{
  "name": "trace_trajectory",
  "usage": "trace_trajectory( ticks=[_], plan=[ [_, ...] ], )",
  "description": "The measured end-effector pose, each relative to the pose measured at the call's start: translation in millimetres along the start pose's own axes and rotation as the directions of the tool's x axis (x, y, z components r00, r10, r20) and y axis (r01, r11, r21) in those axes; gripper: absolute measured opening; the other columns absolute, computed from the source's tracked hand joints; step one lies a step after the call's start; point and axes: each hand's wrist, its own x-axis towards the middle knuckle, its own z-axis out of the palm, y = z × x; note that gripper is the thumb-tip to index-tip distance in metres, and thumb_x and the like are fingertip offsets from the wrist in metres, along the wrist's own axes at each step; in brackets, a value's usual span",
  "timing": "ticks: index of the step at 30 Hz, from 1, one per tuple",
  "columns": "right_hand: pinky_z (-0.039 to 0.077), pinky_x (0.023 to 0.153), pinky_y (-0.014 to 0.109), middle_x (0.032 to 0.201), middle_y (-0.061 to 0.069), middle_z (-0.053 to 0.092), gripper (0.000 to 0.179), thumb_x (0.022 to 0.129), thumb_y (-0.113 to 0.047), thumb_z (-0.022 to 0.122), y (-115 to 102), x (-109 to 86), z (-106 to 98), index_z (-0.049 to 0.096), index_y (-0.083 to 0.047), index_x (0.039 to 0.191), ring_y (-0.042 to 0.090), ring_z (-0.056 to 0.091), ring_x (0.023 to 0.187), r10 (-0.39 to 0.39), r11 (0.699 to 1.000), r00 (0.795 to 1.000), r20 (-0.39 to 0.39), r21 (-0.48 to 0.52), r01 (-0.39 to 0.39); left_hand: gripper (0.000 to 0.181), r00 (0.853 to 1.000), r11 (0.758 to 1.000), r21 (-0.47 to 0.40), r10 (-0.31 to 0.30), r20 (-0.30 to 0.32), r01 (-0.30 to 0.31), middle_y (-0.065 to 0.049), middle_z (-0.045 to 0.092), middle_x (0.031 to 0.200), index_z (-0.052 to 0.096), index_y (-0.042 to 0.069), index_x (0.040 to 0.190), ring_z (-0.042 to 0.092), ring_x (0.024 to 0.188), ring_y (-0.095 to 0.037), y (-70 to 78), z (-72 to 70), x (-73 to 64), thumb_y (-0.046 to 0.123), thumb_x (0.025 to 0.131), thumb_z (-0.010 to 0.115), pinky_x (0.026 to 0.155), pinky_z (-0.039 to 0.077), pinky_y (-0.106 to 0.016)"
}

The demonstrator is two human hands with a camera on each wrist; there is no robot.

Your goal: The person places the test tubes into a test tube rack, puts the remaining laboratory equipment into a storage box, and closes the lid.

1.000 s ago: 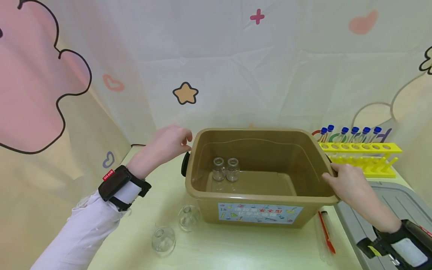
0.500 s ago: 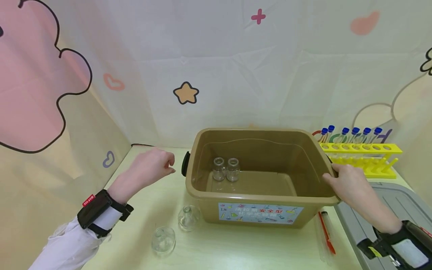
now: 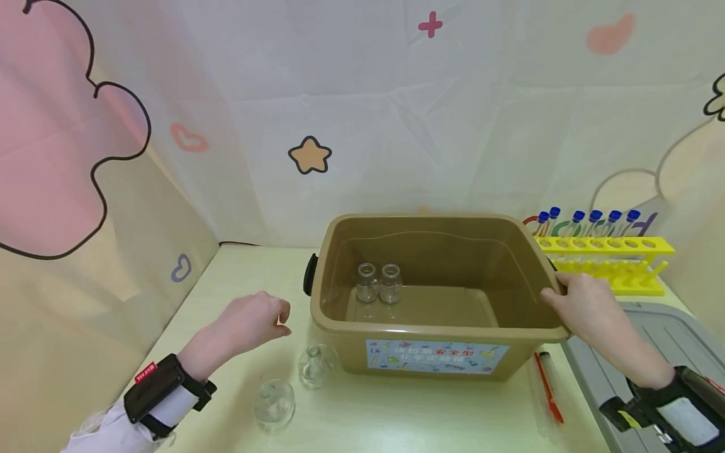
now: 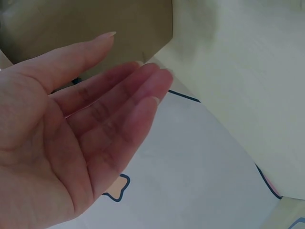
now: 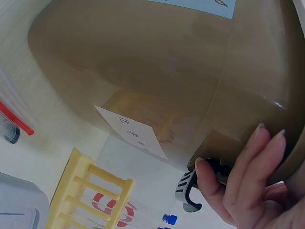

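Note:
A brown plastic storage bin (image 3: 347, 352) with a printed label stands on the table, and two small clear glass jars (image 3: 391, 284) are inside it on the left. My right hand (image 3: 595, 318) grips the bin's right rim, thumb inside and fingers underneath by the black latch (image 5: 188, 188). Left of the bin, my left hand (image 3: 249, 322) hangs over the table with nothing in it; in the left wrist view its fingers (image 4: 119, 109) are loosely bent. Below that hand sit two clear glass vessels with narrow necks, a nearer one (image 3: 274, 404) and a farther one (image 3: 316, 366).
Behind the right hand stands a yellow test tube rack (image 3: 603, 246) with several blue-capped tubes (image 3: 595, 217). A grey lid (image 3: 651, 340) lies at the right edge under the right forearm. Beside it lie a slim red tool (image 3: 547, 390) and clear tubes. A printed curtain (image 3: 396, 157) hangs behind.
My left hand has moved away from the bin's left rim, leftward and then down toward the glass vessels. The right hand keeps its grip on the bin, which has stayed in place.

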Motion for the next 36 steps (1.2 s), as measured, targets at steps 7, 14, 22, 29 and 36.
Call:
trace_trajectory(
  ticks=[7,14,22,29,36],
  plan=[
    [0.045,0.043,0.032,0.068,0.023,0.057,0.032,0.089,-0.01,0.051,0,0.4,-2,0.05,0.02,0.1,0.026,0.056,0.053,0.011,1.0,1.0,0.02,0.004,-0.011,0.02,0.995,1.0,-0.013,-0.027,0.092,0.028,0.006,0.048,0.063,0.055,0.013,0.068,0.044,0.053,-0.011,3.1,7.8,-13.2,0.02,0.073,0.074,0.046,0.038,-0.032],
    [0.042,0.041,0.032,0.067,0.021,0.056,0.031,0.089,-0.01,0.05,-1,-0.2,-1,0.05,0.019,0.099,0.023,0.053,0.051,0.015,1.0,1.0,0.004,-0.001,-0.015,0.027,0.983,0.997,-0.058,-0.038,0.18,0.05,0.004,0.044,0.062,0.053,0.012,0.069,0.044,0.055,-0.013,9.6,17.1,-25.3,0.025,0.071,0.075,0.048,0.038,-0.035],
    [0.044,0.042,0.031,0.07,0.024,0.057,0.031,0.089,-0.01,0.051,0,0.1,-1,0.05,0.02,0.101,0.026,0.055,0.053,0.005,1.0,1.0,0.006,0.0,-0.005,0.031,0.964,0.99,-0.101,-0.073,0.256,0.102,0.003,0.044,0.064,0.051,0.01,0.069,0.043,0.057,-0.015,16.2,27.9,-36.6,0.026,0.068,0.077,0.05,0.037,-0.037],
    [0.045,0.042,0.031,0.068,0.022,0.057,0.03,0.089,-0.01,0.05,-1,0.0,0,0.051,0.018,0.099,0.025,0.056,0.053,0.006,1.0,1.0,0.003,-0.001,-0.006,0.03,0.958,0.989,-0.093,-0.086,0.273,0.115,0.002,0.046,0.067,0.053,0.009,0.073,0.044,0.057,-0.016,16.5,33.5,-35.1,0.024,0.067,0.079,0.051,0.039,-0.038],
    [0.044,0.041,0.031,0.068,0.022,0.057,0.031,0.089,-0.009,0.051,-1,-0.1,-1,0.05,0.019,0.1,0.024,0.055,0.051,0.005,1.0,1.0,0.001,0.011,-0.005,0.029,0.962,0.992,-0.083,-0.074,0.261,0.099,0.003,0.045,0.065,0.053,0.01,0.07,0.043,0.055,-0.015,17.1,36.7,-38.3,0.017,0.062,0.079,0.05,0.039,-0.038]
  ],
)
